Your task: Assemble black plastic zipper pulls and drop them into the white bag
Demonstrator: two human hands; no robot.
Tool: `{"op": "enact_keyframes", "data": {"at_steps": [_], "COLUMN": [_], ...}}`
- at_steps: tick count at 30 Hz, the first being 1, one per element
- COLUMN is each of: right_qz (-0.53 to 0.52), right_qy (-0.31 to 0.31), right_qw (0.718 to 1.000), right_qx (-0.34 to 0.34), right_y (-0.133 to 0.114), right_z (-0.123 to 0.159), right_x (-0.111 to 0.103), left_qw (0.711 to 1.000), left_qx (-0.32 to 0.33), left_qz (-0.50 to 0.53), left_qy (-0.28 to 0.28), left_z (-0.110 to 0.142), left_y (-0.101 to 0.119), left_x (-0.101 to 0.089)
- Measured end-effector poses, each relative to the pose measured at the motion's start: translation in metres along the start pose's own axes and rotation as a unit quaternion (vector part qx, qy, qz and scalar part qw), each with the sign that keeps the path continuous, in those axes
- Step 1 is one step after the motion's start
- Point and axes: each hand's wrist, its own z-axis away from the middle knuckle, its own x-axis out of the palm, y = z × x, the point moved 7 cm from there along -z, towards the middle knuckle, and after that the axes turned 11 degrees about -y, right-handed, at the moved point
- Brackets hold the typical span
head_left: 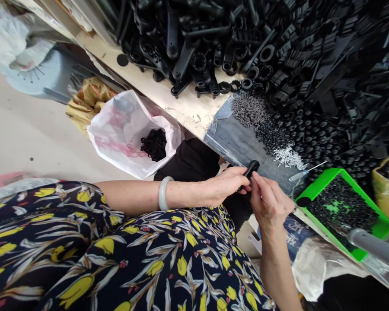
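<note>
My left hand (231, 185), with a pale bangle on its wrist, is closed around a black plastic handle-like part with a rounded head (253, 166). The fingers of my right hand (269, 198) pinch at the same part from the other side; whether a small piece sits between them is hidden. Both hands are just off the front edge of the table, beside a denim cloth (236, 138). On that cloth lie a heap of small dark metal pieces (250, 109), small black pieces (274, 134) and silver pins (289, 157). A thin screwdriver-like tool (300, 176) rests near the pins.
Black plastic handles (184, 56) and rings are piled across the back of the table. A green tray (340, 175) of tiny black pieces stands at right, with a grey metal tube (376, 246) over it. Left of the table, a white bag (116, 134) holds black parts.
</note>
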Motion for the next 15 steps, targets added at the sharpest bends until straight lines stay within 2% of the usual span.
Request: {"op": "enact_keyframes", "data": {"at_steps": [8,15], "right_qz": [0.005,-0.013], "right_qy": [-0.021,-0.022], "right_qw": [0.999,0.999], "right_qx": [-0.03,-0.024], "right_y": [0.0017,0.003], "right_z": [-0.0041,-0.0042], "right_x": [-0.0009,-0.0002], "left_qw": [1.0,1.0], "left_qx": [0.0,-0.002], "left_qz": [0.008,0.012], "left_qy": [-0.007,-0.005], "left_z": [0.0007,0.001], "left_y": [0.0013,0.0025], "left_x": [0.001,0.0014]}}
